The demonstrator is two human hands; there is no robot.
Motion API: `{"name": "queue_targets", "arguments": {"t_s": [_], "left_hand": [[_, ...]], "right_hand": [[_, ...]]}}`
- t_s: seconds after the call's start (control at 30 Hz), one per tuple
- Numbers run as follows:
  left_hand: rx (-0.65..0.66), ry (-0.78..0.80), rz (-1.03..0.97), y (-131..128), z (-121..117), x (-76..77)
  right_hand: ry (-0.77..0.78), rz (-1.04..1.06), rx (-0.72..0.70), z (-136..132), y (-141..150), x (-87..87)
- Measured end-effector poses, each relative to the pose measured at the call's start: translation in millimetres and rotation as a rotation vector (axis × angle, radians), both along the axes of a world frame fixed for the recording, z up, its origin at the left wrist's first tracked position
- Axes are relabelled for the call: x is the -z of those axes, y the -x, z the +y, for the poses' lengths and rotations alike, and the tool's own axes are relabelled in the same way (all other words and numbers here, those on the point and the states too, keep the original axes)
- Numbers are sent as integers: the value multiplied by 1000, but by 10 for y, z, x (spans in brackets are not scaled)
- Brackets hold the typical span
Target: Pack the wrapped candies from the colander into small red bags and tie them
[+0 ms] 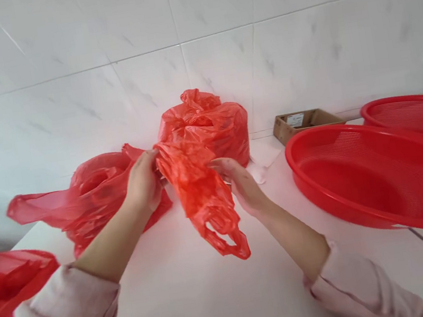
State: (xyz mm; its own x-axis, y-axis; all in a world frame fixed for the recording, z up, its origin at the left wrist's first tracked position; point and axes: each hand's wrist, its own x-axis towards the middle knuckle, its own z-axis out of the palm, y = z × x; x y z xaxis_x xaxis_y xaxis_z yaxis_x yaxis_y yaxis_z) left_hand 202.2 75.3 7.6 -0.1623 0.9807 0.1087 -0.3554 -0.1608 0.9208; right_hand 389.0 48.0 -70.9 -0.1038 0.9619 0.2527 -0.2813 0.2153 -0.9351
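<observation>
A crumpled red plastic bag (200, 187) hangs between my hands above the white table, its looped handles dangling toward me. My left hand (144, 182) grips the bag's upper left edge, the fingertips partly hidden behind it. At its right side, my right hand (236, 178) pinches the plastic between thumb and fingers. Just behind stands a full, tied red bag (226, 124) against the tiled wall. Another filled red bag (96, 193) slumps to the left, behind my left forearm.
Two red plastic baskets (343, 180) overlap on the right side of the white table (201, 299). A small open cardboard box (281, 128) stands near the wall, with white paper (264, 152) beside it. More red plastic (10, 281) lies at the far left.
</observation>
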Motion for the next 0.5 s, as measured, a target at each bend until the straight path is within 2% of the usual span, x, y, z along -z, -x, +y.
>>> {"name": "queue_targets", "arguments": {"t_s": [0.07,0.13,0.2,0.27,0.4,0.5], "left_hand": [[55,27,11,-263,-3,184],[89,47,-23,-533,-32,373],[122,79,-63,-774,-77,563],[142,128,-83,-943,-116,749],[133,238,-22,-988,-138,1039],[176,290,107,-885,-229,1097]], "right_hand": [[28,45,-1,-278,-285,-113],[107,59,-38,-542,-476,-102],[184,63,-49,-759,-605,18],[224,95,28,-930,-721,180],[270,132,277,-1195,-972,373],[268,169,375,-1306,-1098,364]]}}
